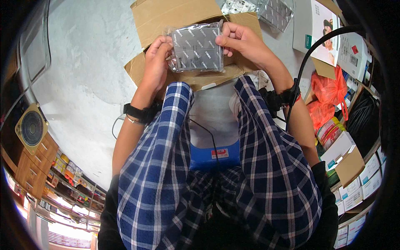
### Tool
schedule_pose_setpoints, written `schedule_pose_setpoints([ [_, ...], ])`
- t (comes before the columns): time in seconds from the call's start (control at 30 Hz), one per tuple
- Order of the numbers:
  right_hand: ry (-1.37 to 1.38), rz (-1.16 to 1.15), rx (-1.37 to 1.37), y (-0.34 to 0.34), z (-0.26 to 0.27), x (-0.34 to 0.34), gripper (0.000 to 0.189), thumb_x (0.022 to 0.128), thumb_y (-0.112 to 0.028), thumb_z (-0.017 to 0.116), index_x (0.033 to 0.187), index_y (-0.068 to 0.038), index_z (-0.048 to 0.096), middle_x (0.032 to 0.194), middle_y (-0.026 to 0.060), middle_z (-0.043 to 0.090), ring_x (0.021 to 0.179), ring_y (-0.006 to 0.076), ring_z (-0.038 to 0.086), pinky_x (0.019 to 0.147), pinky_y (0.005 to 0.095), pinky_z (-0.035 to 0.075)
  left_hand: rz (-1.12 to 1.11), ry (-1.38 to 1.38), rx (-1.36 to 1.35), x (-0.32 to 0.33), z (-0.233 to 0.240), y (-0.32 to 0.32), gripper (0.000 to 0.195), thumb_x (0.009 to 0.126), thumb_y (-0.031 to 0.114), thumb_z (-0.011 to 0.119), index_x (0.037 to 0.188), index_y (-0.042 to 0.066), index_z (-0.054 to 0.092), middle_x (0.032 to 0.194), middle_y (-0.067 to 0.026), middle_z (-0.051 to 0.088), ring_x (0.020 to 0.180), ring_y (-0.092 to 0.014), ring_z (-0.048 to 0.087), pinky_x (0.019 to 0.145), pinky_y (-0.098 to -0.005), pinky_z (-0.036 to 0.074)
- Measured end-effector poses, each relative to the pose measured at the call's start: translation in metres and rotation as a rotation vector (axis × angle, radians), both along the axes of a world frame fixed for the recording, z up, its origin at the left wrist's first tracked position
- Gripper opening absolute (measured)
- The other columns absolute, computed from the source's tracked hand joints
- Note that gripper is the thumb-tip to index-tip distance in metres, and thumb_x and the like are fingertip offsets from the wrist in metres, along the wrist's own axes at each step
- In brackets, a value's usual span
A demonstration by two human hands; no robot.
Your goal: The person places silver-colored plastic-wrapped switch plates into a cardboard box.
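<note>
A dark grey package in clear plastic wrap (197, 48) is held level over a cardboard box (175, 14) on the floor. Repeated white printing covers its face. My left hand (158, 51) grips the left end of the wrap between thumb and fingers. At the opposite end, my right hand (235, 39) pinches the edge with the thumb on top. The box's flaps are spread out, and the package hides most of its inside.
Similar wrapped grey packages (275, 14) lie on the floor beyond the box. To the right are a large white carton (303, 26), red plastic bags (329, 84) and an opened small box (347, 159). A black cable (307, 56) arcs near my right forearm. I sit on a blue plastic stool (203, 156).
</note>
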State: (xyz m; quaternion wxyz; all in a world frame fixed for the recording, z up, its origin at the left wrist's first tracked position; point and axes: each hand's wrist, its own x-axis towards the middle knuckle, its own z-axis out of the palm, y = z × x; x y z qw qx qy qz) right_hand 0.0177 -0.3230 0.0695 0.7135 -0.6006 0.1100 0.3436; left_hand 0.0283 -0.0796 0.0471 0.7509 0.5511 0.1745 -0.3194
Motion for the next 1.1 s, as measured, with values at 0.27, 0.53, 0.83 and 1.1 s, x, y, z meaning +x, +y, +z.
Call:
schedule_pose_setpoints([
  [0.27,-0.016,0.018,0.228,0.006,0.005,0.001,0.023,0.089,-0.029,0.058,0.078,-0.011,0.049,0.066,-0.0064,0.044,0.059,0.0033,0.042,0.054,0.0177,0.034,0.053,0.056,-0.053,-0.001,-0.002,0.000,0.008,0.086,0.008,0.048,0.090,0.010,0.055,0.073,0.0071,0.045,0.064,-0.004,0.034,0.059,-0.0179,0.031],
  [0.53,-0.006,-0.135,0.231,0.015,0.018,0.006,0.014,0.091,-0.023,0.052,0.086,-0.010,0.054,0.068,-0.0085,0.041,0.060,0.0003,0.036,0.053,0.0176,0.030,0.210,0.243,-0.049,0.002,0.020,-0.020,0.018,0.097,0.025,0.042,0.092,0.010,0.051,0.079,0.0045,0.052,0.073,-0.005,0.050,0.061,-0.0212,0.045],
  [0.83,-0.207,-0.555,-0.104,0.046,-0.006,-0.002,0.023,0.091,-0.024,0.047,0.082,-0.003,0.053,0.070,0.0013,0.054,0.064,0.0106,0.048,0.059,0.0268,0.040,0.023,-0.291,0.356,0.001,0.030,-0.020,0.029,0.098,0.030,0.040,0.088,0.006,0.050,0.066,0.0022,0.051,0.058,-0.003,0.047,0.052,-0.0194,0.041],
  [1.1,-0.368,-0.519,-0.503,0.050,-0.008,-0.003,0.027,0.093,-0.025,0.045,0.079,-0.001,0.047,0.060,0.0112,0.047,0.057,0.0153,0.045,0.056,0.0325,0.040,0.075,-0.625,0.657,0.007,0.027,-0.024,0.028,0.097,0.027,0.044,0.083,0.003,0.050,0.057,0.0041,0.042,0.053,-0.001,0.036,0.047,-0.0197,0.031],
])
